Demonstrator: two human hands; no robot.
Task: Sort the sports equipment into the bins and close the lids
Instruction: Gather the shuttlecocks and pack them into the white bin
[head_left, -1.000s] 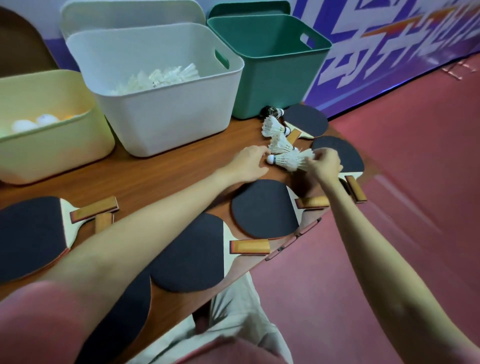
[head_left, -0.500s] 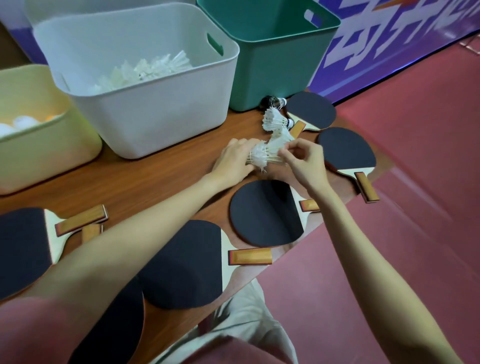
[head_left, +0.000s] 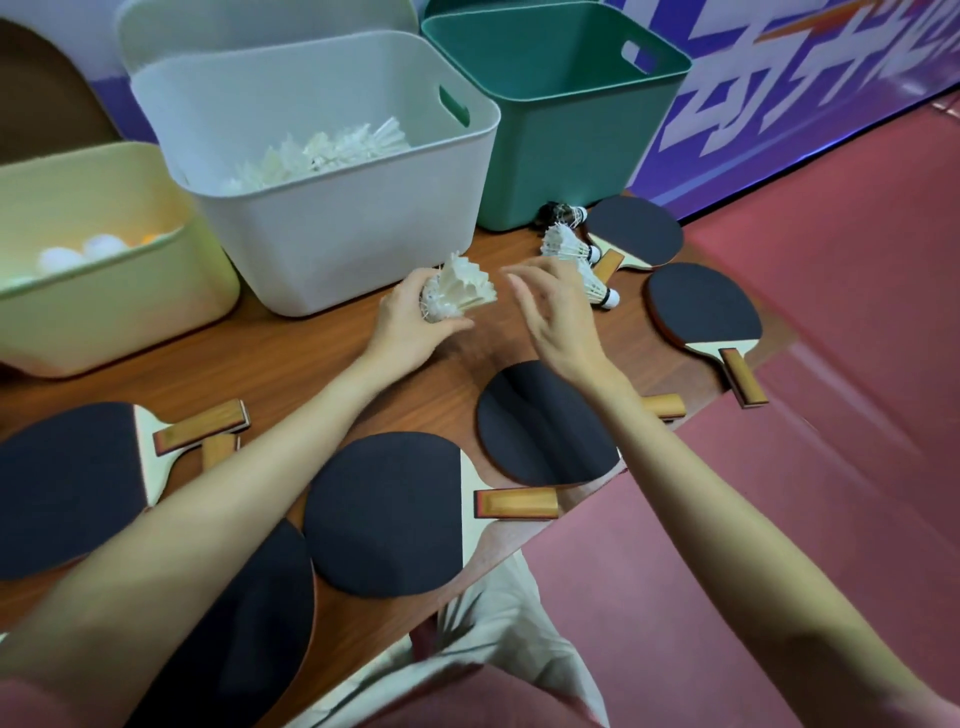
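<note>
A brown wooden bench (head_left: 322, 364) stands against a purple-and-white patterned wall, with red floor running off past the right hand. The left hand (head_left: 410, 325) is curled shut around a bunch of white shuttlecocks (head_left: 460, 291), feathers fanning up just in front of the white bin (head_left: 332, 218), which sits directly beyond it and already holds a heap of the same. The right hand (head_left: 558, 312) hovers beside it, fingers loosely spread and holding nothing that I can see. Just beyond the right hand lie more loose shuttlecocks (head_left: 569, 247), one partly hidden behind its fingers, and a dark one further back against the foot of the green bin (head_left: 561, 124). I'd say the shuttlecock sorting is in hand and well along; the next move looks like lifting the left hand's bunch over the white rim and letting go, while the right gathers the stragglers. Feathers crush easily, so a light hold suits. To the left of the left hand, a pale yellow bin (head_left: 104, 312) holds balls. Black-faced paddles (head_left: 384, 514) lie all along the near side of the bench, below both forearms and off beyond the right hand, none binned yet. Lids lean behind the bins, so closing is some way off.
</note>
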